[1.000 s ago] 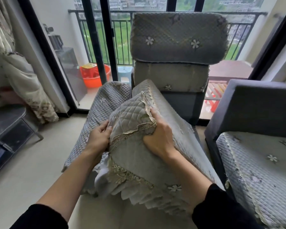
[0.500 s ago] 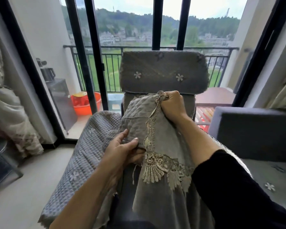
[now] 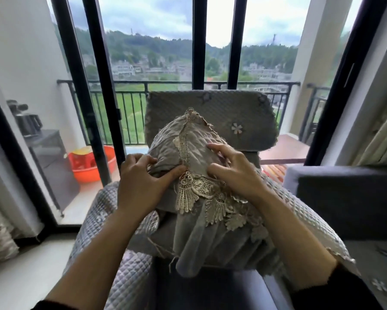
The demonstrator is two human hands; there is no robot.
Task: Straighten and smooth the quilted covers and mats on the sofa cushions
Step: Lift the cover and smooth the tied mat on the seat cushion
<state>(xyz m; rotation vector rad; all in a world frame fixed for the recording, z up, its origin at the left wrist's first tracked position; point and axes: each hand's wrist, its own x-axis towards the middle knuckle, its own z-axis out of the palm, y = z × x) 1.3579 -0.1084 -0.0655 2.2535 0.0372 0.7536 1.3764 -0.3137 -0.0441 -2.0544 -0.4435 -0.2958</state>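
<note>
A grey quilted cover with a cream lace edge point(image 3: 194, 139) is bunched up in front of me, above the sofa armrest. My left hand point(image 3: 141, 177) pinches its left fold between thumb and fingers. My right hand point(image 3: 235, 173) rests on the cover's right side with fingers spread and slightly bent. Lace trim point(image 3: 201, 195) hangs down below both hands. Behind stands a cushion in a quilted cover with flower appliqués point(image 3: 237, 117). A lighter quilted mat point(image 3: 121, 253) drapes over the armrest on the left.
A dark grey sofa back point(image 3: 344, 198) stands at the right, with a flower-patterned seat mat point(image 3: 376, 274) below it. Black-framed glass doors point(image 3: 98, 86) lead to a balcony with an orange basin point(image 3: 91, 164), a cabinet with a kettle point(image 3: 29, 124) and a railing.
My view has tilted up. My right hand has let go of the cover's top corner and dropped onto its right side. The left hand still pinches the left fold.
</note>
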